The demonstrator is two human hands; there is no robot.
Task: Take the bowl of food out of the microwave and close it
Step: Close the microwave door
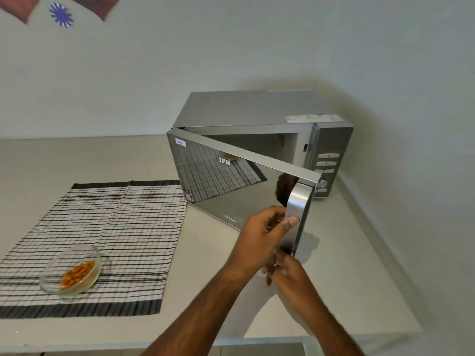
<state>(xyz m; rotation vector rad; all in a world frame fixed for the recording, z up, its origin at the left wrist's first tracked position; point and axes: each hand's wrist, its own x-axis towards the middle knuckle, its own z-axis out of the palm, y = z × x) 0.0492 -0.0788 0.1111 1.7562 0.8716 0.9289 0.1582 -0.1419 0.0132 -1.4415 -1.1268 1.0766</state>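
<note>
— Bowl count first: one, clear glass, shallow, with a small heap of orange-brown pieces in it (nuts, perhaps; too small to tell).

— And the rest?

— One microwave, silver, near the desk's back right corner by the wall. One striped cloth, white with dark lines, spread on the left part of the desk. Two hands.

— Where does the bowl sit?

— On the cloth, near its front left corner, upright. It is well apart from both hands, off to their left.

— What are the hands doing?

— Left hand is curled on the door handle, thumb pressed on its face, fingers behind it. Right hand is just below, at the lower end of the handle; it is blurred, so I cannot tell whether it grips anything.

— The door?

— Mirrored, marked IFB, standing partly open, its hinge on the left; the cavity shows dark behind it.
</note>
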